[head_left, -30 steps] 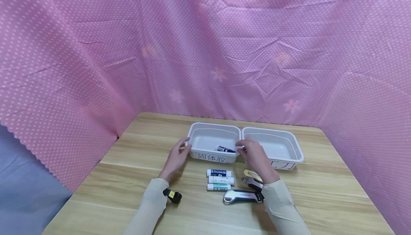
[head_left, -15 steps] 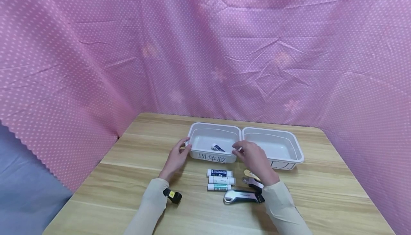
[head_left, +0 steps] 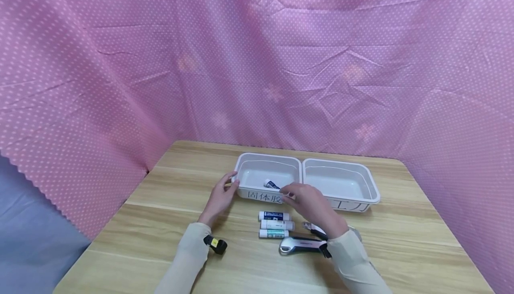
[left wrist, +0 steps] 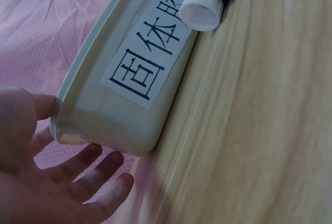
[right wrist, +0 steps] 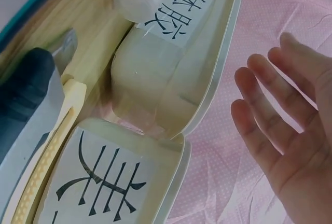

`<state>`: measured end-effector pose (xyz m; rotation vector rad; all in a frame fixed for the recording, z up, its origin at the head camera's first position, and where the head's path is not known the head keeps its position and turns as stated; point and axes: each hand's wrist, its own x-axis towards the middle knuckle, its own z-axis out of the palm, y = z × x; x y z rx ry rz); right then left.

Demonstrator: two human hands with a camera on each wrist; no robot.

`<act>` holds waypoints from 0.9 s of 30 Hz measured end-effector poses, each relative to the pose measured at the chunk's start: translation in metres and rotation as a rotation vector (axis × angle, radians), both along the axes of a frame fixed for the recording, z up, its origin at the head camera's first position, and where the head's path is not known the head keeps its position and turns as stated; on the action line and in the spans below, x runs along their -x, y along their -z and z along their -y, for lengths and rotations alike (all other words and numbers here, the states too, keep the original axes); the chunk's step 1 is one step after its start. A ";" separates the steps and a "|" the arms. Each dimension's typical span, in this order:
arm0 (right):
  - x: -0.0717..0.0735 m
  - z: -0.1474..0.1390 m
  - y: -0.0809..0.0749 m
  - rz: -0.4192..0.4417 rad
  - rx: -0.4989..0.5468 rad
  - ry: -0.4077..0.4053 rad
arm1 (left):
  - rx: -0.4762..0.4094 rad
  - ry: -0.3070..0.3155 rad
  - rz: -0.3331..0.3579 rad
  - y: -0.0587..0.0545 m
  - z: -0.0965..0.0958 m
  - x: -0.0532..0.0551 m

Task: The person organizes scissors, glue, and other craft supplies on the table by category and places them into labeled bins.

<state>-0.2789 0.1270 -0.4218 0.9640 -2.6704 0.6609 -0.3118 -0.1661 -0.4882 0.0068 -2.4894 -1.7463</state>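
My left hand [head_left: 220, 197] touches the left end of a white plastic box [left wrist: 109, 125], its fingers spread along the wall and rim. A navy-and-white glue stick [head_left: 271, 184] lies inside this box near its front wall. My right hand [head_left: 311, 202] hovers at the box's front right corner; in the right wrist view its fingers [right wrist: 275, 92] are loosely extended and hold nothing. On the table before the box lie three glue sticks: a navy one [head_left: 274, 216], a white one [head_left: 277, 225] and a green-labelled one [head_left: 274, 233].
A second white box [head_left: 341, 182] stands against the first one's right side. Utility knives lie under and beside my right forearm: a large grey one [head_left: 302, 245], a smaller one [head_left: 316, 230] and a yellow one [right wrist: 46, 162]. A pink dotted cloth [head_left: 257, 62] hangs behind the table.
The glue stick in the box has shifted left, away from my right fingers. My right hand has moved left and toward the front, covering the yellow knife in the head view. My left hand stays put.
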 end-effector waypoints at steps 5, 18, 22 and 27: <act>-0.003 0.002 0.003 0.007 -0.026 -0.075 | 0.004 -0.003 -0.009 0.000 0.000 0.000; -0.002 0.006 0.018 0.042 -0.129 -0.090 | -0.002 0.005 -0.024 0.000 -0.001 -0.001; -0.001 0.007 0.021 0.058 -0.158 -0.083 | -0.004 0.004 -0.015 0.000 0.000 -0.001; 0.001 0.006 0.025 0.077 -0.183 -0.071 | 0.006 -0.001 -0.016 0.000 0.000 -0.001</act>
